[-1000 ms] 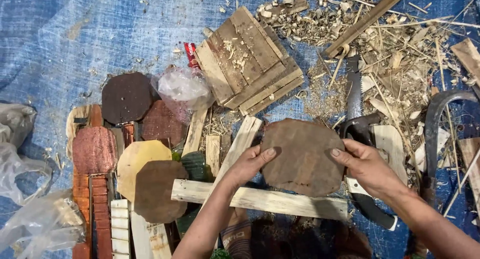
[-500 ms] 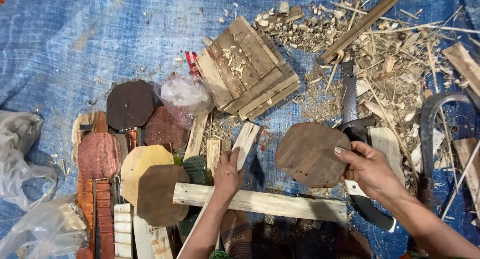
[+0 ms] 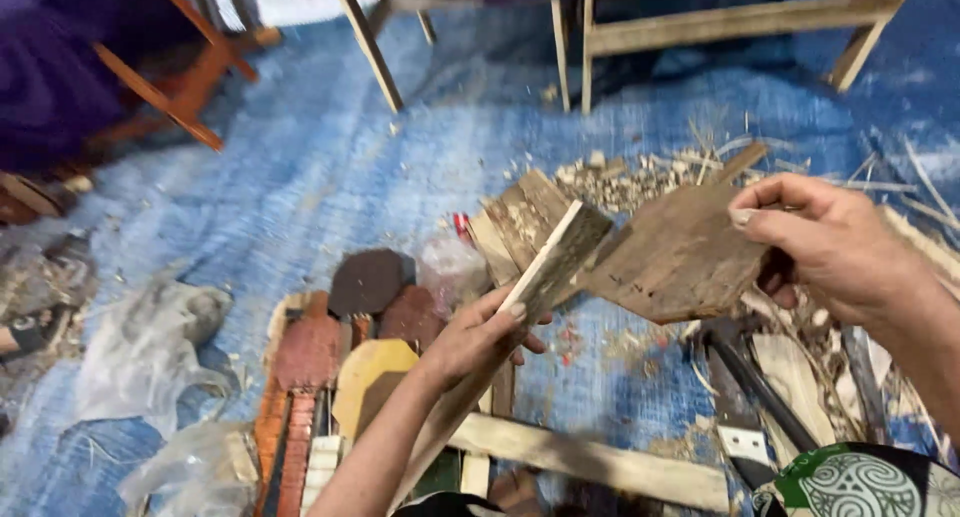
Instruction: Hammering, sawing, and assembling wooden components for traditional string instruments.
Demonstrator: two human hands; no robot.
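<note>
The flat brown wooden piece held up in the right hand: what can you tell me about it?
The flat brown wooden piece is a thin, weathered board cut to a many-sided outline, dull brown with grain streaks and rough edges. It is lifted off the blue tarp and tilted, its right edge pinched by the right hand, whose fingers curl over the top. Its left edge meets or overlaps the pale wooden slat held up by the left hand; whether they touch is unclear.
</note>
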